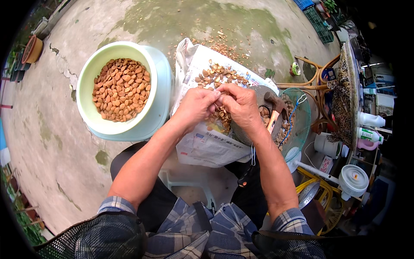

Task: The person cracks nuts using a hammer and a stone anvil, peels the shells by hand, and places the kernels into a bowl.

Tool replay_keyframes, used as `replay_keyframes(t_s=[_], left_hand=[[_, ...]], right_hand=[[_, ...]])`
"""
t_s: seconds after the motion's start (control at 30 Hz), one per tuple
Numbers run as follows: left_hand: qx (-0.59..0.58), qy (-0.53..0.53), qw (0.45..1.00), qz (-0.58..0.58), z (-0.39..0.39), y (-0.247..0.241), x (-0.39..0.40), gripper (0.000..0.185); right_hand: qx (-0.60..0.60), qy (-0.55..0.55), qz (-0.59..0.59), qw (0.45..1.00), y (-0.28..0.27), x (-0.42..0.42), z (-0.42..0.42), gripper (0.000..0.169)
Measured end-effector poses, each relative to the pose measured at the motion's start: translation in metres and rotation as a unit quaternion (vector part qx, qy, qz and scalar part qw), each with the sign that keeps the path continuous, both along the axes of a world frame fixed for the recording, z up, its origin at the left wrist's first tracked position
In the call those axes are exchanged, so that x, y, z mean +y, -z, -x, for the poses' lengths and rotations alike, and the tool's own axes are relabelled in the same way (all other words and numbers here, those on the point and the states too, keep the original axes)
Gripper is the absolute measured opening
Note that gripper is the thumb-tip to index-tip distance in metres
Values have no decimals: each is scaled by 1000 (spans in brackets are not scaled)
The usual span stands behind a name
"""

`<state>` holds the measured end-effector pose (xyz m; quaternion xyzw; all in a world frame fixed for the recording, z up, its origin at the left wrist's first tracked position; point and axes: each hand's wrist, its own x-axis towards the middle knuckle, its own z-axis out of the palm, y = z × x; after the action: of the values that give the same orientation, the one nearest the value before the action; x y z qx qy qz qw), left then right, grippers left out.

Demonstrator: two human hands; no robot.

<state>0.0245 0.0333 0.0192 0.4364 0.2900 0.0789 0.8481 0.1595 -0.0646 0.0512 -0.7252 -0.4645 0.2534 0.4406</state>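
Note:
My left hand (196, 104) and my right hand (240, 102) meet above a newspaper-covered surface (207, 150). Their thumbs and fingertips pinch together around a small nut piece, mostly hidden by the fingers. Cracked brown shells (223, 74) lie in a heap just beyond my hands, and more shell pieces (222, 118) are underneath. To the left, a pale green bowl (84, 81) holds many brown kernels (122, 90). Beside my right wrist, a claw hammer (275, 110) rests over a round grey stone block (241, 131), partly hidden by my forearm.
The bowl stands on a light blue plastic stool (163, 87). A green mesh basket (302, 111) with unshelled nuts (286, 129) is at right, near a rattan stand (318, 77). Shell crumbs (226, 51) litter the concrete. A white fan (353, 178) lies farther right.

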Motion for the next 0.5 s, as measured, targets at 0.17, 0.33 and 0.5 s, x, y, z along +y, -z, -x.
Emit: replay_keyframes(t_s=[0.17,0.33,0.5], left_hand=[[16,-150,970,189,2,-3,21,33],[-14,-219,935,280,8,8,27,33],[-38,-201,935,289,13,12,30,28]], right_hand=[[-106,48,142,983,9,18,-44,18],[-380,26,113,918,11,37,-45,19],[-355,-67,204,910,16,28,-37,28]])
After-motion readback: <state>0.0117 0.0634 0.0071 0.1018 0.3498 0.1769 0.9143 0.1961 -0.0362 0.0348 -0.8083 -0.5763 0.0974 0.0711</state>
